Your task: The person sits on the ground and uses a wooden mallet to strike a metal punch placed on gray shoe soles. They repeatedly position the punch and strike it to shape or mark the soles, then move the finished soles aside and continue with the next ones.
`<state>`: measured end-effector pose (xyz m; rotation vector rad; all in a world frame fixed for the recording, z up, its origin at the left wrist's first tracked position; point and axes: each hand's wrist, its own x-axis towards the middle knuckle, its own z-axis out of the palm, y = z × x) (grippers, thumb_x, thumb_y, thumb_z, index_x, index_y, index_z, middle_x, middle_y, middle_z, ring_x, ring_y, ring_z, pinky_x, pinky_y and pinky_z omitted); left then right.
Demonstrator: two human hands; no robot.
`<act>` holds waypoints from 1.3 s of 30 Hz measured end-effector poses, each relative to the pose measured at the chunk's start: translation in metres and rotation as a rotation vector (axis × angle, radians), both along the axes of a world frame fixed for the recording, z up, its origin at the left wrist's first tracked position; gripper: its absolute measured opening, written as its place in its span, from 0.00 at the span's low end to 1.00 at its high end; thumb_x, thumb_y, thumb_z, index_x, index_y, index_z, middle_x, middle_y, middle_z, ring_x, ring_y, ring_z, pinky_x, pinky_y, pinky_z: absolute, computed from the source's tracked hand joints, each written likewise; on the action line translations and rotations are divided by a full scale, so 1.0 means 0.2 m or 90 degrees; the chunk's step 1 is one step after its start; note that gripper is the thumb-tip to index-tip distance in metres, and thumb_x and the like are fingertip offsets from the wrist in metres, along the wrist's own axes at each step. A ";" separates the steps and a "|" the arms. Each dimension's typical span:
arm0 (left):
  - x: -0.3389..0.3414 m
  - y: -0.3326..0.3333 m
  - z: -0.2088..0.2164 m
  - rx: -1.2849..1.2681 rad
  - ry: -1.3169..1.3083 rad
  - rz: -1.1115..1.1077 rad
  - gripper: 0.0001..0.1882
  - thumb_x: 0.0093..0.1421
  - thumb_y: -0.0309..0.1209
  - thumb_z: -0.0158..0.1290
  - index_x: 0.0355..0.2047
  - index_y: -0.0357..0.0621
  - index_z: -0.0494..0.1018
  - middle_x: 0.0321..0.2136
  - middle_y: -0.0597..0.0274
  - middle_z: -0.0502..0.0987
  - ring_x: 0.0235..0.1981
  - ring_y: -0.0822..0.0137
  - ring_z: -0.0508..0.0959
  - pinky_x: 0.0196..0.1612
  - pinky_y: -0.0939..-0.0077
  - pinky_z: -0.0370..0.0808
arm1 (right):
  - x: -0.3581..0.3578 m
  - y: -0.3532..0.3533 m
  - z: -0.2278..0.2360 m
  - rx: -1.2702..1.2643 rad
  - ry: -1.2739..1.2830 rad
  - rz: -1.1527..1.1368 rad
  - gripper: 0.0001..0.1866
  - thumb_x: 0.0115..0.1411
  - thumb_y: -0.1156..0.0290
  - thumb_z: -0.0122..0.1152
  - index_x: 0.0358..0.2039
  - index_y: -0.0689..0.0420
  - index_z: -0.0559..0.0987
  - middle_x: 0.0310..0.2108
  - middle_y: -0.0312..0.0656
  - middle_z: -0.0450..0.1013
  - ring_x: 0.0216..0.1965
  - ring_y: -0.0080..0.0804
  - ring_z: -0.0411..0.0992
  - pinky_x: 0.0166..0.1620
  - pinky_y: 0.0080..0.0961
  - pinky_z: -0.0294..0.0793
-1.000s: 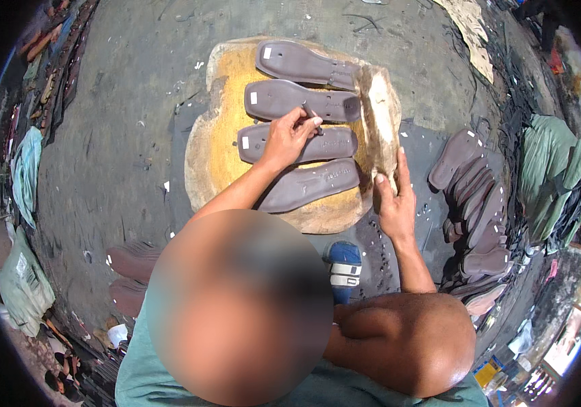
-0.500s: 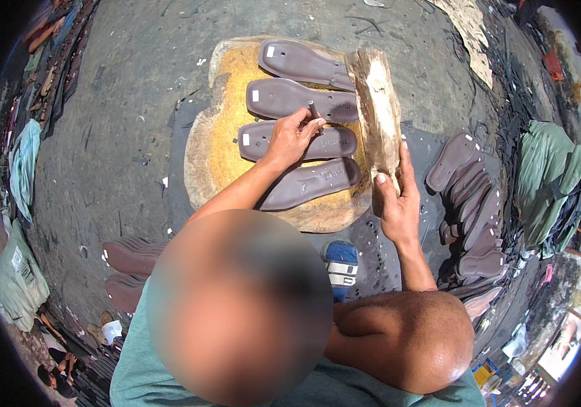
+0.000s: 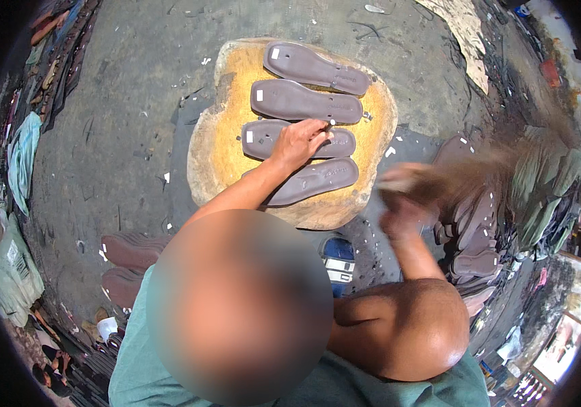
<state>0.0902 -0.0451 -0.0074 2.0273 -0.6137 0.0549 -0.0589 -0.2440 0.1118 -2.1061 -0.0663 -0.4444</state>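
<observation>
Several brown shoe soles lie side by side on a pale, yellowish wooden slab: a far sole [image 3: 314,68], a second sole [image 3: 297,100], a third sole [image 3: 259,141] and a near sole [image 3: 314,184]. The slab [image 3: 204,159] rests on the floor. My left hand [image 3: 296,145] is over the third sole, its fingers closed round a small metal punch [image 3: 332,123] whose top end shows beside the second sole. Right of the slab, my right hand [image 3: 409,214] is closed on a wooden club [image 3: 467,171]; both are smeared by motion.
Stacked soles [image 3: 477,227] lie at the right, and more brown soles [image 3: 131,251] at the left. A green cloth [image 3: 541,197] and scraps edge the right side. My foot in a blue and white sandal [image 3: 338,258] is close to the slab's near edge.
The wooden club has swung off the slab's right edge, rightward, uncovering the ends of the far soles. My left hand stays nearly in place, and the punch's top has shifted down and right.
</observation>
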 end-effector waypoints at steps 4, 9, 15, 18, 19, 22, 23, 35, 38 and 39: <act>-0.02 0.03 -0.02 0.046 -0.044 0.012 0.09 0.61 0.33 0.57 0.38 0.41 0.78 0.39 0.48 0.81 0.38 0.43 0.80 0.40 0.54 0.78 | 0.03 0.12 -0.16 -0.072 0.268 0.001 0.35 0.68 0.67 0.53 0.73 0.54 0.54 0.56 0.65 0.71 0.58 0.59 0.71 0.56 0.43 0.72; 0.04 0.02 -0.01 -0.045 0.224 0.037 0.12 0.63 0.36 0.59 0.37 0.38 0.76 0.35 0.53 0.82 0.33 0.60 0.83 0.38 0.62 0.79 | -0.08 0.03 -0.23 -0.251 0.459 -0.068 0.35 0.67 0.55 0.52 0.73 0.37 0.56 0.43 0.59 0.79 0.43 0.64 0.77 0.47 0.52 0.76; -0.02 0.07 0.03 -0.352 0.400 0.040 0.13 0.66 0.36 0.59 0.31 0.39 0.75 0.25 0.64 0.79 0.29 0.76 0.78 0.35 0.79 0.76 | -0.13 0.01 -0.32 -0.138 0.351 -0.080 0.35 0.67 0.56 0.54 0.72 0.41 0.57 0.49 0.58 0.77 0.49 0.63 0.75 0.52 0.48 0.75; -0.08 0.13 -0.03 -0.077 0.285 -0.026 0.12 0.67 0.35 0.57 0.36 0.37 0.76 0.28 0.62 0.81 0.31 0.74 0.80 0.38 0.75 0.77 | -0.11 0.04 -0.25 0.027 0.335 -0.107 0.34 0.67 0.61 0.54 0.72 0.50 0.58 0.59 0.59 0.71 0.60 0.57 0.70 0.60 0.40 0.70; -0.06 0.13 -0.05 -0.054 0.274 -0.016 0.11 0.66 0.34 0.57 0.36 0.36 0.76 0.27 0.61 0.81 0.31 0.74 0.80 0.37 0.75 0.76 | -0.09 0.04 -0.28 0.053 0.295 -0.110 0.34 0.67 0.62 0.54 0.72 0.51 0.58 0.60 0.59 0.70 0.61 0.55 0.69 0.61 0.39 0.69; -0.08 0.11 -0.02 -0.071 0.247 -0.006 0.12 0.65 0.35 0.59 0.34 0.37 0.76 0.26 0.60 0.80 0.28 0.72 0.78 0.35 0.74 0.75 | -0.09 0.03 -0.27 0.100 0.239 -0.108 0.34 0.68 0.63 0.53 0.72 0.54 0.57 0.63 0.58 0.68 0.64 0.49 0.67 0.63 0.37 0.67; -0.08 0.10 -0.02 -0.070 0.239 -0.007 0.12 0.65 0.35 0.59 0.33 0.37 0.76 0.26 0.59 0.80 0.28 0.71 0.78 0.34 0.73 0.74 | -0.08 0.02 -0.27 0.116 0.235 -0.105 0.34 0.68 0.64 0.53 0.72 0.55 0.57 0.63 0.58 0.67 0.64 0.47 0.67 0.63 0.36 0.66; -0.11 0.08 0.07 -0.026 0.160 -0.012 0.12 0.63 0.35 0.60 0.35 0.37 0.77 0.27 0.50 0.79 0.26 0.57 0.78 0.32 0.66 0.73 | 0.01 0.07 0.16 0.179 0.154 -0.037 0.36 0.65 0.71 0.56 0.72 0.62 0.55 0.71 0.53 0.56 0.71 0.39 0.55 0.70 0.32 0.52; -0.11 0.05 0.00 -0.036 0.075 -0.036 0.11 0.63 0.34 0.60 0.36 0.37 0.77 0.29 0.50 0.80 0.28 0.55 0.81 0.33 0.64 0.75 | 0.00 -0.02 0.37 0.224 -0.043 0.019 0.40 0.60 0.69 0.61 0.70 0.64 0.56 0.66 0.53 0.62 0.65 0.41 0.62 0.65 0.34 0.63; -0.12 0.08 -0.01 -0.044 0.046 -0.035 0.11 0.63 0.34 0.60 0.36 0.37 0.77 0.30 0.50 0.81 0.29 0.54 0.81 0.34 0.63 0.76 | 0.00 -0.08 0.36 0.303 -0.124 0.126 0.41 0.57 0.68 0.65 0.68 0.66 0.59 0.62 0.53 0.66 0.62 0.42 0.66 0.62 0.35 0.68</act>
